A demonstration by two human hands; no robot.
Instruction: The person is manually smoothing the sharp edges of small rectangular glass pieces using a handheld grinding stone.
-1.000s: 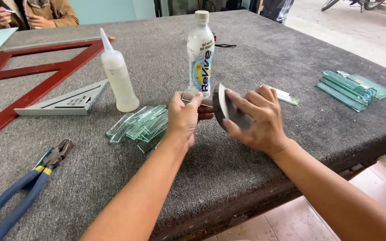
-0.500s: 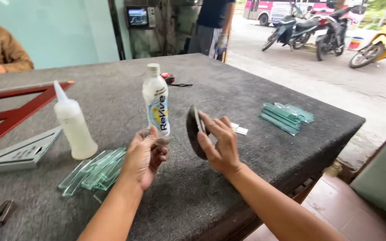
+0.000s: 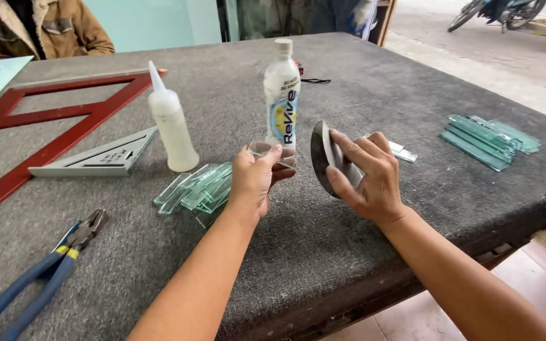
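1. Two bare hands work above a grey felt-covered counter (image 3: 349, 252); the left hand (image 3: 255, 180) has its grip closed on a small clear glass piece (image 3: 272, 153).
2. The right hand (image 3: 368, 177) clasps a dark, curved sharpening stone (image 3: 319, 155), held upright just beside the glass piece.
3. Nearby lie a heap of clear glass strips (image 3: 197, 188), a white squeeze bottle (image 3: 172, 126), a white plastic drink bottle (image 3: 282, 95) and blue-handled pliers (image 3: 39, 275).
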